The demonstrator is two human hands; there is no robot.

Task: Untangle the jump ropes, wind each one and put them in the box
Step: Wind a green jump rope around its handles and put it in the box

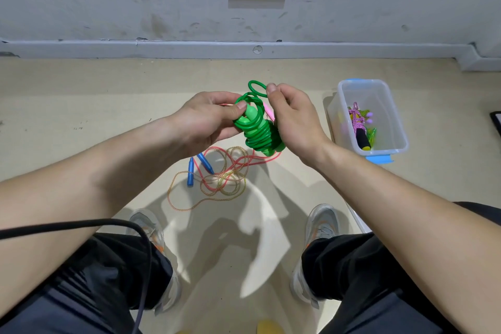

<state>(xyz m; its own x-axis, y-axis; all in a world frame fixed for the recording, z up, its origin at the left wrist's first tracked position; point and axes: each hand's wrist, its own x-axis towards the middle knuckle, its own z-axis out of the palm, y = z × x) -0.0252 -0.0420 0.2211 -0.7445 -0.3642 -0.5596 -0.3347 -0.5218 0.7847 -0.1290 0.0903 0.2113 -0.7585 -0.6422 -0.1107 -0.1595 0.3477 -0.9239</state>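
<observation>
Green plastic jump rope (257,133), coiled round its own green handles, held in both hands above the beige floor (81,95).

The bundle is gripped by the left hand (202,120), fingers curled under it and thumb pressed on a handle end. A loose loop of green cord at the top is pinched between thumb and fingers of the right hand (294,119). Directly beneath, a tangle of thin pink and yellowish translucent rope (225,176) is seen lying on the floor, with two blue plastic handles (190,173) beside it. To the right, well apart from the tangle, a clear rectangular plastic box with blue latches (399,127) is noted; a wound purple rope with a black foam handle (359,123) lies inside it.
</observation>
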